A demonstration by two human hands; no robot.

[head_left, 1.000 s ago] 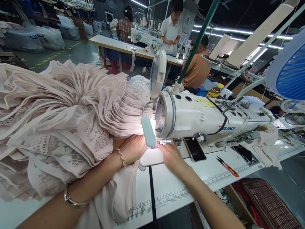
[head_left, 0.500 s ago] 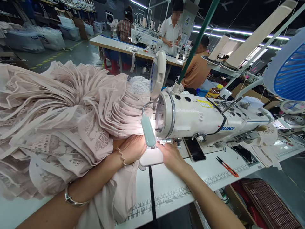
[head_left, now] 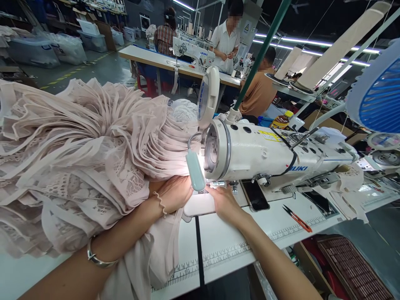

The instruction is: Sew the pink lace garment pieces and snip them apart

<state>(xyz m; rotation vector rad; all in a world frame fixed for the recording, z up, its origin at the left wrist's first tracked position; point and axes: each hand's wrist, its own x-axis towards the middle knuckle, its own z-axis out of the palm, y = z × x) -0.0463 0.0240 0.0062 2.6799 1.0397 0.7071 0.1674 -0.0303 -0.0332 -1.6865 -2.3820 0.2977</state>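
My left hand (head_left: 177, 193) lies at the needle area of a white sewing machine (head_left: 253, 152), fingers together on beige fabric (head_left: 159, 250) that hangs down over the table edge below its wrist. A pale green pad (head_left: 196, 171) on a bent metal rod covers its fingertips. My right hand (head_left: 225, 203) is at the other side of the needle area, fingers bent and close together, the forefinger reaching toward the presser foot. What its fingertips hold is too small to make out. A large heap of beige lace garments (head_left: 103, 137) spreads left of the machine, touching my left forearm.
Thread snips (head_left: 296, 218) with orange handles and a phone (head_left: 254, 196) lie right of my right hand. A ruler strip (head_left: 228, 255) runs along the table's front. A blue fan (head_left: 375, 87) stands at the upper right. Co-workers are at machines behind, one in a white shirt (head_left: 225, 41).
Both hands stay almost where they were at the needle area. The view has shifted very slightly; the fabric heap looks nearly the same.
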